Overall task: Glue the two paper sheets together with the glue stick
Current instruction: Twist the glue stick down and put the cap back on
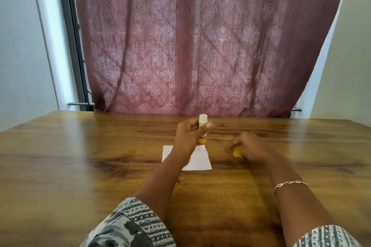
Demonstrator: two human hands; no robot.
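Item 1: cylindrical glue stick with yellow body, pink band and exposed white top [202, 127]. Upright, lifted off the table, above the far edge of the paper. Uncapped.

Item 2: left hand [189, 136]. Fingers curled around the middle of the glue stick, thumb pressed across its front; the white top stands clear above the fist and the yellow base shows below it.

Item 3: small yellow plastic cap [237, 151]. Low over the table, to the right of the paper and well apart from the stick. Blurred.

Item 4: right hand [250, 149]. Fingers bent downward and pinched on the yellow cap; the hand is motion-blurred, so the exact finger contact cannot be told. A thin metal chain bracelet [290, 184] sits on the right wrist.

Item 5: white rectangular paper sheet [198, 159]. Flat on the table, beneath and just nearer than the left hand, partly covered by the left forearm. Whether it is one sheet or two stacked cannot be told.

Item 6: glossy brown wooden table [80, 156].

Item 7: maroon patterned curtain [200, 36], hanging behind the table's far edge.

Item 8: grey-and-white patterned short sleeves [130, 224], both arms.
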